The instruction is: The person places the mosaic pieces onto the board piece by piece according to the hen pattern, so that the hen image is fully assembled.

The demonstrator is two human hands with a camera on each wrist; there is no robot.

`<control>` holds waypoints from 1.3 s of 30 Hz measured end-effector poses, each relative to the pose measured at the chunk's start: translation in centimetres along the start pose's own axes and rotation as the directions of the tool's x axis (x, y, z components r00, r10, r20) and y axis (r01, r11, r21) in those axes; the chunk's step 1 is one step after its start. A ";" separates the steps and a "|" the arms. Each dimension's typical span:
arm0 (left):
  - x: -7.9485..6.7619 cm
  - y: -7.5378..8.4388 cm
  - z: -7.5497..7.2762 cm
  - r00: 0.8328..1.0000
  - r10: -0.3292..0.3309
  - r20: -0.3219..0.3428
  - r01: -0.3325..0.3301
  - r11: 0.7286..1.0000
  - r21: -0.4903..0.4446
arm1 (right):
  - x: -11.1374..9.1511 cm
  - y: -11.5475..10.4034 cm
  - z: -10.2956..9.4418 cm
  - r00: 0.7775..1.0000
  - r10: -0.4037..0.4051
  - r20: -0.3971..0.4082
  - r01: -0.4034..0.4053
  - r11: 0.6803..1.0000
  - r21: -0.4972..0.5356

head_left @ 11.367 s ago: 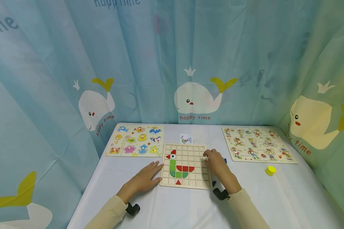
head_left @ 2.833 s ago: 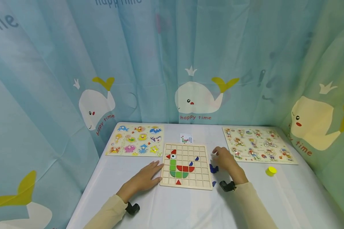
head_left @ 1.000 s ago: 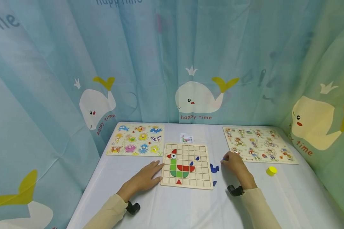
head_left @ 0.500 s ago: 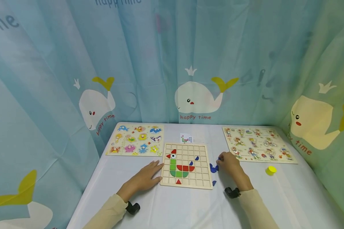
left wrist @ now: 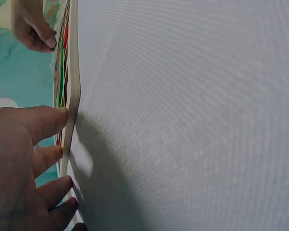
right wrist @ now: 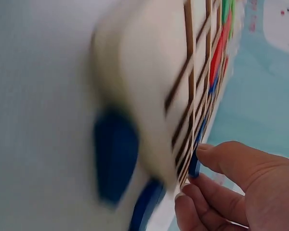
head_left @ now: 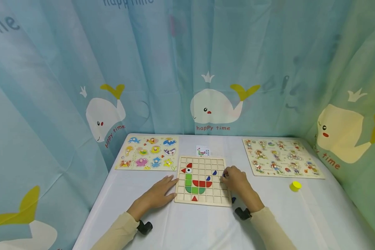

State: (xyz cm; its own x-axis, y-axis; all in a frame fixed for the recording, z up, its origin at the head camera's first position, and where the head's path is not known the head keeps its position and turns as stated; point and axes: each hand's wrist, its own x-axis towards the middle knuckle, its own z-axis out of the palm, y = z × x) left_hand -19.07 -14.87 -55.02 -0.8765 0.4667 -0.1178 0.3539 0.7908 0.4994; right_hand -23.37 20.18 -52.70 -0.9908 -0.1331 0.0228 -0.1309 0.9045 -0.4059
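A wooden grid board (head_left: 210, 199) lies mid-table, bearing red, green and blue flat pieces in a bird shape. On its left edge rests my left hand (head_left: 156, 194), fingers extended; the left wrist view has the fingertips (left wrist: 61, 115) against the board's side. My right hand (head_left: 237, 181) is over the board's right edge. Between thumb and fingers it pinches a small blue puzzle piece (right wrist: 194, 166), its exact shape unclear. Two blue pieces, one upper (head_left: 214, 172) and one lower (head_left: 208, 178), sit in cells right of the red body (head_left: 202, 184).
Loose blue pieces (right wrist: 116, 156) lie beside the board's right edge, partly hidden by my right hand in the head view. A small picture card (head_left: 202, 150) is behind the board. Animal (head_left: 135, 166) and figure (head_left: 268, 176) puzzle boards flank it; a yellow cylinder (head_left: 295, 186) stands right.
My right hand has moved left from the table beside the loose blue pieces to the board's right edge, carrying a blue puzzle piece. My left hand stays in place.
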 end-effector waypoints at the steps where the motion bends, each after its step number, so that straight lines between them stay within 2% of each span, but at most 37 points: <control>1: 0.0 0.0 0.0 1.000 -0.002 0.002 0.002 1.000 -0.002 | -0.1 -0.4 0.2 1.000 -0.013 0.002 0.013 1.000 0.006; 7: 0.0 0.1 0.0 1.000 0.004 0.002 -0.004 1.000 -0.010 | -0.3 -1.9 0.9 0.999 -0.044 -0.002 0.044 0.999 0.016; 17: 0.0 0.0 -0.1 1.000 0.004 0.002 -0.004 1.000 0.005 | 0.1 -2.6 0.9 0.997 -0.009 0.072 0.004 0.998 0.060; 25: -0.1 0.1 -0.1 1.000 0.001 -0.001 -0.001 1.000 0.004 | 0.0 -2.9 0.9 0.999 -0.031 0.041 0.030 0.999 0.016; 33: 0.0 0.0 -0.1 1.000 0.007 -0.003 -0.007 1.000 0.005 | 0.2 -2.7 1.0 1.000 -0.015 0.026 0.015 1.000 0.025; 39: 0.1 -0.1 0.0 1.000 -0.008 0.006 0.008 1.000 0.000 | -0.2 -1.4 -0.3 0.999 0.005 0.046 -0.008 0.998 0.062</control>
State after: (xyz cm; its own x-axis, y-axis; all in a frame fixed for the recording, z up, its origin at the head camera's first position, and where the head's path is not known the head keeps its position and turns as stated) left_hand -19.14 -14.88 -55.11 -0.8773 0.4629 -0.1269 0.3471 0.7945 0.4983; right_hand -23.00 19.09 -51.84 -0.9889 -0.1470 -0.0213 -0.1207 0.8785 -0.4623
